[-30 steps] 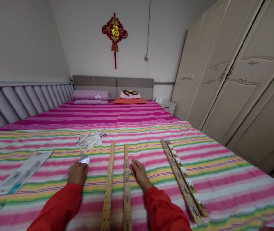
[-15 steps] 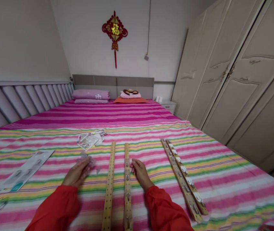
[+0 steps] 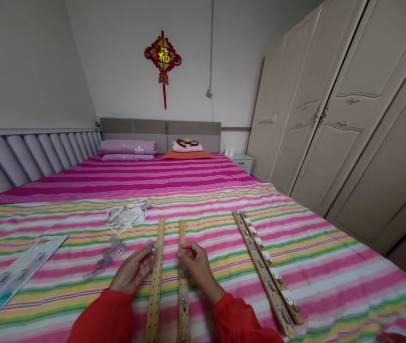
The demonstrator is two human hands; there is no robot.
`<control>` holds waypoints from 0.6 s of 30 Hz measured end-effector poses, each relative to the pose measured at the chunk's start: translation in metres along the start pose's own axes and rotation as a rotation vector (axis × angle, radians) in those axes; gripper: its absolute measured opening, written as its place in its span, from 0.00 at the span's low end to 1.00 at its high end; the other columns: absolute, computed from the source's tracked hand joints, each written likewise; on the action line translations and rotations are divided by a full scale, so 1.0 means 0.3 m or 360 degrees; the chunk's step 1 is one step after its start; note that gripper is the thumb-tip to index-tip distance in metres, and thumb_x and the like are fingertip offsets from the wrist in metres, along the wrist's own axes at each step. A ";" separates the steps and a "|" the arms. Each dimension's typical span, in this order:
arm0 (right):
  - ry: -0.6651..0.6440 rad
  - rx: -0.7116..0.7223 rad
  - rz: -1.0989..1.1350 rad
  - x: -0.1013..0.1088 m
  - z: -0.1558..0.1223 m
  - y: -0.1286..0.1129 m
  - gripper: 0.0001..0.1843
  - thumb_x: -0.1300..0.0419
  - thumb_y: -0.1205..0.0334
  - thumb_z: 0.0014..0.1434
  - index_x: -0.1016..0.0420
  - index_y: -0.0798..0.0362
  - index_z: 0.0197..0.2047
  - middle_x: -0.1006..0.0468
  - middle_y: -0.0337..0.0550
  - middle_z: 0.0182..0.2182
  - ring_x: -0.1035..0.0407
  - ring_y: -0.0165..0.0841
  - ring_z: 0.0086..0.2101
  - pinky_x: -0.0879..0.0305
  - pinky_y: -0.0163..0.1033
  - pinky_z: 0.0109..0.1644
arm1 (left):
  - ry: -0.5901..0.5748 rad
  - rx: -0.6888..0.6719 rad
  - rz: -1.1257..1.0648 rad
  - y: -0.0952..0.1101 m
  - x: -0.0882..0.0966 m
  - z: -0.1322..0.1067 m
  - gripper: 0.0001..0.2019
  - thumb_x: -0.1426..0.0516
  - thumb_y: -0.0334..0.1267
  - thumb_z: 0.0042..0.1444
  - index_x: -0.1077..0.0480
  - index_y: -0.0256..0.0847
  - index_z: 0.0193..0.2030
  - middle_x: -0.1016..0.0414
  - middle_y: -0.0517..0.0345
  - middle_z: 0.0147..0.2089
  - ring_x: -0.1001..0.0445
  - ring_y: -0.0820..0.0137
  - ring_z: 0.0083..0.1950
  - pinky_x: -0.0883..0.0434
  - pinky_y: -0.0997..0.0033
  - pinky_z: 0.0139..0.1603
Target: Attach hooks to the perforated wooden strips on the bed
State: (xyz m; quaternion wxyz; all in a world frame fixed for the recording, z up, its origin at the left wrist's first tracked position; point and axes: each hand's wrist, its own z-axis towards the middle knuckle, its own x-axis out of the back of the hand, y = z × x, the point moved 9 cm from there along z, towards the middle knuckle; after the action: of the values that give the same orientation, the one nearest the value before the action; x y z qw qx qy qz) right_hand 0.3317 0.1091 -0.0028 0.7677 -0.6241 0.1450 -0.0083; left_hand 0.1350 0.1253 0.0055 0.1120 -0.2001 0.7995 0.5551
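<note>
My left hand (image 3: 134, 270) is closed, pinching a small clear adhesive hook (image 3: 153, 247) between thumb and fingertips, right beside the left perforated wooden strip (image 3: 155, 290). The right wooden strip (image 3: 183, 321) carries several clear hooks with metal prongs along its lower length. My right hand (image 3: 197, 267) has its fingers bent together at that strip's upper part, above the topmost hook that shows; what the fingertips grip, if anything, is hidden. Left of my left hand lies a loose heap of clear hooks (image 3: 112, 252) on the striped sheet.
Two strips lie at the right, one with metal hooks (image 3: 262, 267) and one with white hooks (image 3: 276, 274). Peeled backing papers (image 3: 124, 216) lie beyond the heap, and a hook package card (image 3: 20, 274) at the left. Wardrobe (image 3: 317, 119) and bed rail (image 3: 38, 157) flank the bed.
My left hand has moved right, from the heap to beside the left strip, with a clear hook in its fingers. My right hand has come onto the right strip. The view has shifted slightly.
</note>
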 end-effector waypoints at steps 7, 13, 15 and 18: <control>-0.0167 0.0552 -0.0491 -0.081 -0.068 -0.208 0.10 0.36 0.70 0.44 0.26 0.51 0.33 0.30 0.38 0.31 0.34 0.30 0.29 0.36 0.34 0.32 | -0.0133 0.0070 -0.0086 -0.070 -0.129 -0.045 0.10 0.45 0.18 0.50 0.27 0.33 0.28 0.23 0.56 0.27 0.25 0.77 0.27 0.27 0.82 0.31; -0.0057 0.0435 -0.0314 -0.031 -0.053 -0.163 0.02 0.39 0.65 0.51 0.26 0.52 0.29 0.28 0.39 0.27 0.32 0.30 0.28 0.37 0.33 0.31 | -0.0189 -0.0018 0.0030 -0.073 -0.169 -0.067 0.04 0.37 0.24 0.44 0.28 0.33 0.27 0.23 0.56 0.26 0.25 0.76 0.29 0.27 0.78 0.38; -0.0034 0.0287 -0.0116 -0.016 -0.038 -0.128 0.04 0.39 0.61 0.51 0.27 0.52 0.29 0.27 0.38 0.25 0.32 0.30 0.27 0.36 0.33 0.31 | -0.0221 -0.0054 0.0097 -0.078 -0.178 -0.073 0.08 0.34 0.30 0.40 0.27 0.34 0.29 0.22 0.55 0.28 0.24 0.74 0.32 0.27 0.76 0.40; -0.0019 0.0084 0.0098 0.003 -0.013 -0.089 0.10 0.35 0.56 0.48 0.28 0.53 0.28 0.28 0.36 0.21 0.34 0.29 0.23 0.37 0.33 0.28 | -0.0276 -0.0145 0.0307 -0.082 -0.187 -0.080 0.17 0.32 0.43 0.35 0.26 0.35 0.31 0.22 0.54 0.32 0.24 0.70 0.36 0.28 0.73 0.40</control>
State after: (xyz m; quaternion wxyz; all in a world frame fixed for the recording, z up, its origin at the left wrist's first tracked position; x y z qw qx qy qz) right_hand 0.3361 0.0993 0.0220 0.7847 -0.5989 0.1593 0.0153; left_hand 0.1972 0.1066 0.0160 0.1176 -0.0786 0.7764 0.6141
